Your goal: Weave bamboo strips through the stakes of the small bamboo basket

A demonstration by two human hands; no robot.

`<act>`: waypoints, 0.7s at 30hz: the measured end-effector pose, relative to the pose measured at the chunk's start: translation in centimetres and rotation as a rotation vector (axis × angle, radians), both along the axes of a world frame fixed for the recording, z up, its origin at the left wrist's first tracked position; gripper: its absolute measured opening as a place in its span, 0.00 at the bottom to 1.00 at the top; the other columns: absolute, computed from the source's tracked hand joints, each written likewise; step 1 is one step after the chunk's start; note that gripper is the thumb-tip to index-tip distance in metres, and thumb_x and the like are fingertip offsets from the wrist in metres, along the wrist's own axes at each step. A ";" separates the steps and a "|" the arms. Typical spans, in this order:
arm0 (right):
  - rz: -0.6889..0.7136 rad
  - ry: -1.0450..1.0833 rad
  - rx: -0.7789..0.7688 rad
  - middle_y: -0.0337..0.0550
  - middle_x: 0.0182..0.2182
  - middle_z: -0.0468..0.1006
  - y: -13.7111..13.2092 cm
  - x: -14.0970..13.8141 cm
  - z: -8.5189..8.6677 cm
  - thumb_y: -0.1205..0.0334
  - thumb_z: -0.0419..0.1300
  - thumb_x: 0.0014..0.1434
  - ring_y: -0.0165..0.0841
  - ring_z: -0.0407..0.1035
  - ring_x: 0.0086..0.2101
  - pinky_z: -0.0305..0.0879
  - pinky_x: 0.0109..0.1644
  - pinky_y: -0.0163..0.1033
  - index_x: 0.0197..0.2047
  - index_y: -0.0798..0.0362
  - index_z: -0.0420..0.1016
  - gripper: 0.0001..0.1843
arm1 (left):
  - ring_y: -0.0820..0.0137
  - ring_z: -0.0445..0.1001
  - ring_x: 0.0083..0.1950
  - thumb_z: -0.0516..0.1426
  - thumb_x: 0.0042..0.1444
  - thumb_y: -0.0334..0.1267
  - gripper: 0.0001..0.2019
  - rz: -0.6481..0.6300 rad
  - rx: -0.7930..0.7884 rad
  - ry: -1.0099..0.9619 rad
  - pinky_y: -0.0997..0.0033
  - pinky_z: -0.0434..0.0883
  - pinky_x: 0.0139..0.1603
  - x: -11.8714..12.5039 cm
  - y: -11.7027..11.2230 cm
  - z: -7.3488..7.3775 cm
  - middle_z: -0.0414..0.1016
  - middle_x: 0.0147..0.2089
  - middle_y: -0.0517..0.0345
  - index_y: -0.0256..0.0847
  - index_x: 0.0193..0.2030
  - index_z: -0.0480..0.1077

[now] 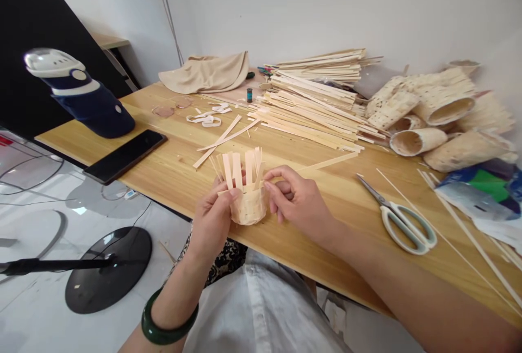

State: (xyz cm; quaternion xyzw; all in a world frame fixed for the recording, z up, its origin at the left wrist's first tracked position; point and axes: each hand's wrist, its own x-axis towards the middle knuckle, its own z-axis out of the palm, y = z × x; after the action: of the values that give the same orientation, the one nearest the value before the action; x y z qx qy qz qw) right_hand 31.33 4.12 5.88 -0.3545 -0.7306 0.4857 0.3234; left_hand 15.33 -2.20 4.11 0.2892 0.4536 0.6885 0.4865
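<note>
A small woven basket [249, 207] of pale flat strips is held at the table's front edge, with several loose strip ends standing up from its rim. My left hand [214, 212] grips its left side, thumb on the rim and the other fingers partly hidden behind. My right hand [294, 196] is closed at the right of the rim, with thumb and forefinger pinching a thin strip [261, 181] there. Right of my right hand lie scissors [402, 222] with pale handles.
Bundles of flat strips [310, 108] and woven tubes [420, 141] fill the back right. A phone [126, 156] and a dark blue bottle [92, 105] stand at left. Behind the basket lie crossed strips [222, 140], white ribbon [206, 120], a thread spool [249, 95] and beige cloth [204, 74].
</note>
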 end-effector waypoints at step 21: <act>-0.056 -0.050 0.160 0.32 0.21 0.73 0.0 0.0 0.1 0.60 0.55 0.67 0.28 0.69 0.19 0.65 0.26 0.33 0.40 0.48 0.68 0.03 | 0.63 0.72 0.67 0.70 0.56 0.35 0.11 0.331 0.369 0.450 0.63 0.71 0.66 -0.6 0.2 -3.1 0.74 0.61 0.54 0.47 0.46 0.78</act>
State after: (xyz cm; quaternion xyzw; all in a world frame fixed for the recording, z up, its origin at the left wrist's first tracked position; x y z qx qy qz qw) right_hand 31.30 4.13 5.93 -0.3598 -0.7647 0.4075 0.3460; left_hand 14.77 -2.03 0.97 0.4397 0.4582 0.7474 0.1951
